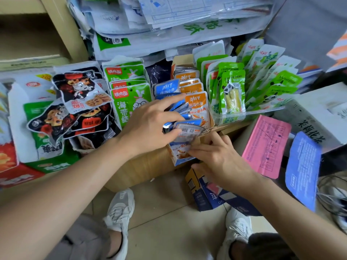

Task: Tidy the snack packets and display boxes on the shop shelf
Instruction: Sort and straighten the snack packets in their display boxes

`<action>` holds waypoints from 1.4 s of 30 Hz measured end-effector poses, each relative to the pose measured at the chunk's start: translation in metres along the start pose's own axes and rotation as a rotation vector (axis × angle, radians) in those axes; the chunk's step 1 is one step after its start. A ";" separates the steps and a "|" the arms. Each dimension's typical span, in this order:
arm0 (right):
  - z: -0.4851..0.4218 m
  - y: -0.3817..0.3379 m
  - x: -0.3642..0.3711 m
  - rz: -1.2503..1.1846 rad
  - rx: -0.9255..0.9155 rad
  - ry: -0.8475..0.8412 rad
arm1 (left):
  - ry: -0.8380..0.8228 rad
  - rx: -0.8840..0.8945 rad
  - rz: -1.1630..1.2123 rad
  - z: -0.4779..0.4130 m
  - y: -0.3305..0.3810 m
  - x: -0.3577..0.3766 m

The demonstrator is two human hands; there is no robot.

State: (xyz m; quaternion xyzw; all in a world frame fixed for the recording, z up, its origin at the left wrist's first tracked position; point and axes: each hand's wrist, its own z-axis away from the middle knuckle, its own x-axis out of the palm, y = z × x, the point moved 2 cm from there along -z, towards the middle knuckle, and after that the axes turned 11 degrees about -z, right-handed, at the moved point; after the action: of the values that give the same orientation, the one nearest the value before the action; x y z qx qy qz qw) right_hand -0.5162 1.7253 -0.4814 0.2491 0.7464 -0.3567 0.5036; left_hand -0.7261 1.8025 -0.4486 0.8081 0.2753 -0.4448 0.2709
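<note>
The left hand (150, 124) grips a bunch of blue packets (181, 109) between its spread fingers and thumb, inside the box (177, 161), whose front wall lies just below the thumb. The right hand (219, 158) pinches that front wall, fingers on top and thumb underneath, close beside the left thumb. Orange packets (197, 102) stand just past the left fingertips, and green packets (232, 91) stand beyond the right hand.
</note>
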 end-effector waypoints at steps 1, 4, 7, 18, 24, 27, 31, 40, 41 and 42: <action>0.002 0.001 0.003 0.016 0.015 -0.006 | -0.003 0.001 -0.003 0.000 0.000 0.000; 0.001 0.004 0.006 -0.107 0.056 0.035 | -0.009 0.001 -0.008 0.000 0.001 0.000; 0.000 0.010 0.003 -0.259 0.140 0.142 | 0.005 -0.017 -0.016 0.000 0.004 0.002; -0.006 0.006 -0.019 -0.619 0.476 0.528 | -0.057 0.015 0.002 0.002 0.009 0.000; -0.013 -0.001 -0.014 -0.613 0.489 0.665 | -0.086 0.020 -0.047 0.006 0.011 0.004; -0.011 0.004 -0.012 -0.704 0.538 0.669 | -0.011 0.002 -0.055 0.006 0.012 0.006; -0.015 0.007 -0.009 -0.795 0.572 0.606 | 0.128 -0.129 -0.039 0.009 0.017 0.003; -0.037 0.009 -0.003 -0.702 0.456 0.490 | -0.123 -0.195 0.154 0.008 -0.010 -0.007; -0.035 0.010 -0.003 -0.692 0.452 0.478 | -0.150 -0.166 0.156 0.010 -0.014 -0.010; -0.033 0.011 -0.003 -0.684 0.451 0.474 | -0.149 -0.141 0.148 0.012 -0.017 -0.011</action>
State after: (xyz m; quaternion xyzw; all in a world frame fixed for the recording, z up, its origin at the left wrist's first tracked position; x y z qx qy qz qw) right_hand -0.5264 1.7581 -0.4736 0.1667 0.7840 -0.5883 0.1064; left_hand -0.7497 1.8041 -0.4474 0.7701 0.2246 -0.4618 0.3786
